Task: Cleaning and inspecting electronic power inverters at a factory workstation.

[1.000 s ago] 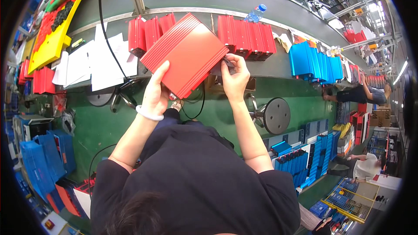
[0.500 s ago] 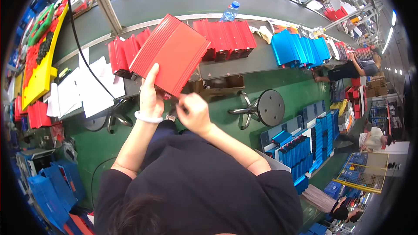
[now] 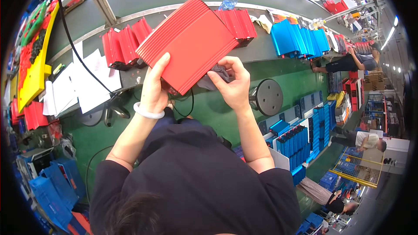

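A red ribbed metal case [image 3: 191,43] is held up, tilted, in front of the bench. Its lower left corner is gripped by my left hand [image 3: 154,89], the thumb lying on the flat red face and the other fingers hidden behind. At the lower right edge of the case, my right hand [image 3: 235,85] pinches a crumpled dark grey cloth [image 3: 209,82] between thumb and fingers. The cloth hangs close against that edge; part of it is hidden behind the case. A white band circles my left wrist.
Red cases [image 3: 117,50] stand along the bench on the left, with more red cases [image 3: 244,26] behind and blue cases [image 3: 291,39] on the right. A water bottle [image 3: 230,1], paper sheets [image 3: 98,82] and a round stool [image 3: 268,97] are nearby. A dark cable hangs left.
The red case has risen and tilted further right. My right hand has moved up and right to its edge, and the grey cloth now shows in its fingers.
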Available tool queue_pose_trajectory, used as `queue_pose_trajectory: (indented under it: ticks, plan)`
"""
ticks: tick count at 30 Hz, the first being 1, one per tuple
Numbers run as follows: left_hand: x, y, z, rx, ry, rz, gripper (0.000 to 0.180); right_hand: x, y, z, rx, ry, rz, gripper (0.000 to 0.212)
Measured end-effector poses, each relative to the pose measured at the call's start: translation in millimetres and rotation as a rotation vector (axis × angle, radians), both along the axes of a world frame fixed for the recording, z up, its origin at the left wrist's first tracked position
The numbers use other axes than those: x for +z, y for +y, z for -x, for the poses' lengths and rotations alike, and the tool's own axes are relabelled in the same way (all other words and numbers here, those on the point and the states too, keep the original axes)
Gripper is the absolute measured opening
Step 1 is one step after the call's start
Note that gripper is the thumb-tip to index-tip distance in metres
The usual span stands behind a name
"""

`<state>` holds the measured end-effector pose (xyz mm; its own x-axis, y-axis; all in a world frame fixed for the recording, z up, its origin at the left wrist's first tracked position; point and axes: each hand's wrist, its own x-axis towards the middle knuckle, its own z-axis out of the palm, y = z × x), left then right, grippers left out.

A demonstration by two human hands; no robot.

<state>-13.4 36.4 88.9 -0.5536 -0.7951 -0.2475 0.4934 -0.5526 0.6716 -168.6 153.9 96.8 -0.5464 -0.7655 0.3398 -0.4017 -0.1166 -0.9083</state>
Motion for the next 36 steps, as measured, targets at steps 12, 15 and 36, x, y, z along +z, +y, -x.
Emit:
queue_pose_trajectory:
  ticks: [12, 15, 36]
  plan:
    - [2, -5, -7, -0.051, -0.021, -0.064, 0.044, 1, -4, 1, -0.003, 0.087, -0.028, 0.019]
    - [-5, -9, -9, -0.062, -0.046, -0.042, 0.048, -4, -5, 10, 0.041, 0.021, -0.044, 0.018]
    - [-32, -6, -40, -0.046, -0.552, 0.736, 0.06, -19, -25, 64, -0.235, -0.073, 0.152, 0.017]
